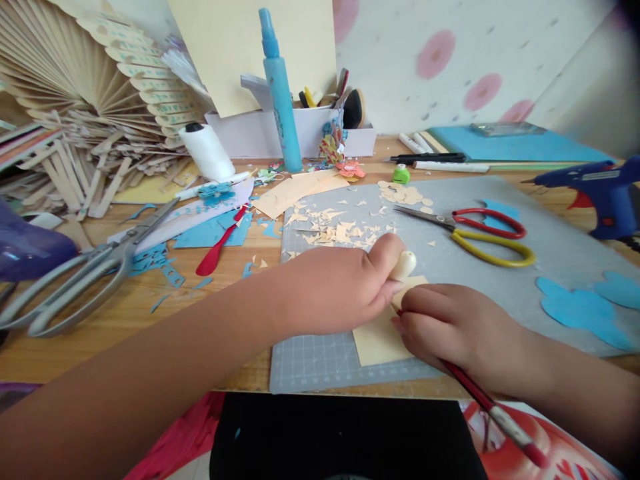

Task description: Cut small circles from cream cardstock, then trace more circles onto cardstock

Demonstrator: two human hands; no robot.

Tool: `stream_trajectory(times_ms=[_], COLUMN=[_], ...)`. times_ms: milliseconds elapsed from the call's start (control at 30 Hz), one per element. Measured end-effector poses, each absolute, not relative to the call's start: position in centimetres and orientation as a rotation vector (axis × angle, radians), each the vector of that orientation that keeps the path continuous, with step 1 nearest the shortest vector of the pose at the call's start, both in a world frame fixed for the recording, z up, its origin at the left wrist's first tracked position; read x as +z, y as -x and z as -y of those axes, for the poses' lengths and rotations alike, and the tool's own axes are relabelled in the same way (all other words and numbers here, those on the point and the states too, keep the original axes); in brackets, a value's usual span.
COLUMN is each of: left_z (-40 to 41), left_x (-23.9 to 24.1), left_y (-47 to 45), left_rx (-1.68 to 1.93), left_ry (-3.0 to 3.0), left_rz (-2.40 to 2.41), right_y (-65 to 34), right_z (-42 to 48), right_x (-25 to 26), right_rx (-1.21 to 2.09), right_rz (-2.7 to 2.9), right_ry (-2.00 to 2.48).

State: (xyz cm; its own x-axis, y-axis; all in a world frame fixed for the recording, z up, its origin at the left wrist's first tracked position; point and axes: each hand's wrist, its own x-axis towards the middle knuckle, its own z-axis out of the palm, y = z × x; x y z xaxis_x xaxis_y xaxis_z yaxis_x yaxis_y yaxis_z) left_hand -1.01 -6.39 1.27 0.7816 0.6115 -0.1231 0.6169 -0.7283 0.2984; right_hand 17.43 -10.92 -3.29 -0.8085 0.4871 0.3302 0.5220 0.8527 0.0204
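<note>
My left hand [367, 280] is closed round a small cream object with a rounded, smooth end [404, 265]; the rest of it is hidden in my fingers. In my right hand [455, 327] is a red and black pencil [473, 387], its eraser end sloping down toward me and its tip pointing at the left hand. Both hands are close together over a cream sheet of paper [377, 343], which lies on a grey cutting mat [320, 367]. Small cream paper scraps [345, 230] and a pile of cream round cut-outs [405, 193] lie beyond the hands.
Scissors with red and yellow handles [493, 257] and blue paper shapes [575, 307] lie on the mat. A blue glue gun [605, 190] stands at right. Large grey scissors [113, 267] and a red spatula-like tool [217, 253] lie left. A blue spray bottle [283, 113] stands behind.
</note>
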Motion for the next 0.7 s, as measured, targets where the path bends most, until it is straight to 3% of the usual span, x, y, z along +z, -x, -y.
stream_trajectory(times_ms=[167, 367, 500, 700], left_z=[6.1, 6.2, 6.4, 6.6], left_x=[1.7, 1.4, 1.2, 1.1], left_y=[1.1, 1.1, 1.1, 1.2], left_rx=[-0.108, -0.089, -0.071, -0.041], left_ry=[-2.646, -2.654, -2.646, -2.639], left_rz=[-0.887, -0.924, -0.936, -0.962], right_y=[-17.5, -20.2, -20.2, -18.2], right_z=[11.1, 9.5, 6.9, 4.0], right_x=[-3.0, -2.9, -2.3, -2.8], right_rx=[0.127, 0.420, 1.001, 1.119], right_rz=[2.560, 1.861, 1.434, 1.240], right_ry=[0.872, 1.027, 0.982, 1.047])
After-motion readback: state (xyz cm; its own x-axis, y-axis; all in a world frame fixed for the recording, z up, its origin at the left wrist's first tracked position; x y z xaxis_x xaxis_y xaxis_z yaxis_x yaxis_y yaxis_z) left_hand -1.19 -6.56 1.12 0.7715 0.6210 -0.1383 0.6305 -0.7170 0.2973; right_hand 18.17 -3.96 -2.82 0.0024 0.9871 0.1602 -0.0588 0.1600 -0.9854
